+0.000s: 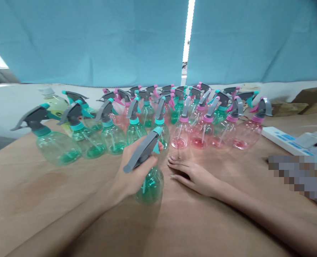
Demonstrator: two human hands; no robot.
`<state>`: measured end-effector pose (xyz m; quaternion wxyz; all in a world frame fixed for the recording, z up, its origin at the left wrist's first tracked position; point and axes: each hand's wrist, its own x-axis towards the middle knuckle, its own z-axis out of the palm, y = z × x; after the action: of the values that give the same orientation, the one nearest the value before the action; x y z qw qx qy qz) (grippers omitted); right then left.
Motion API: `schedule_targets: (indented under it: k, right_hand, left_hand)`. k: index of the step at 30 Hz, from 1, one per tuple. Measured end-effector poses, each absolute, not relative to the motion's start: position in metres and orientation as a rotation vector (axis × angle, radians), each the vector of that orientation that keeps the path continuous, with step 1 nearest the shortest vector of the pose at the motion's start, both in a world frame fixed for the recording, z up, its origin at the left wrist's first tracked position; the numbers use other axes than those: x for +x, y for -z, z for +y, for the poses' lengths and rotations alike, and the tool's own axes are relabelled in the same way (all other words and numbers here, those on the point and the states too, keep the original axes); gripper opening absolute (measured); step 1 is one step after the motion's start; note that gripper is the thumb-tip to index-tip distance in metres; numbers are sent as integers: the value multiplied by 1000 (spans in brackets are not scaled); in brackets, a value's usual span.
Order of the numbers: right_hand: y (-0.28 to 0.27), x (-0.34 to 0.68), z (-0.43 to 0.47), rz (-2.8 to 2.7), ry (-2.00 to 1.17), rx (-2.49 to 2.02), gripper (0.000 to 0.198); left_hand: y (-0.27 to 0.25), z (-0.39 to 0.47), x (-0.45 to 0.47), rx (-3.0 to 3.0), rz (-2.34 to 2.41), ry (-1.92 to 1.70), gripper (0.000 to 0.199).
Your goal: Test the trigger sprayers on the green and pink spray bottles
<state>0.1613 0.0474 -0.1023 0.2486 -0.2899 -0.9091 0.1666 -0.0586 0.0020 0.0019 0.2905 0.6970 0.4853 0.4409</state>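
My left hand [133, 175] is closed around the neck of a green spray bottle [150, 187], its grey and teal trigger head tilted up to the right. The fingers wrap behind the head and are partly hidden by it. To the right, my right hand [192, 173] lies on the table, fingers stretched out and holding nothing. Just beyond both hands stand green spray bottles [114, 141] on the left and pink spray bottles [199, 134] on the right, several of each, with more packed behind them.
A brown table [201, 225] carries everything. At the right lie a white power strip [284, 139] with a plugged-in adapter and cardboard boxes [289, 107]. A bottle with yellowish liquid [58, 103] stands at the back left. Blue cloth [107, 39] hangs behind.
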Motion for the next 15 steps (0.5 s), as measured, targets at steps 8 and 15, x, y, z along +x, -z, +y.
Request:
schedule_targets:
  k: [8, 15]
  right_hand:
    - [102, 161, 48, -2481, -464, -796, 44]
    - [103, 161, 48, -2466, -477, -792, 45]
  left_hand:
    - [1, 4, -61, 1889, 1251, -1228, 11]
    - [0, 2, -57, 1889, 1387, -1226, 25]
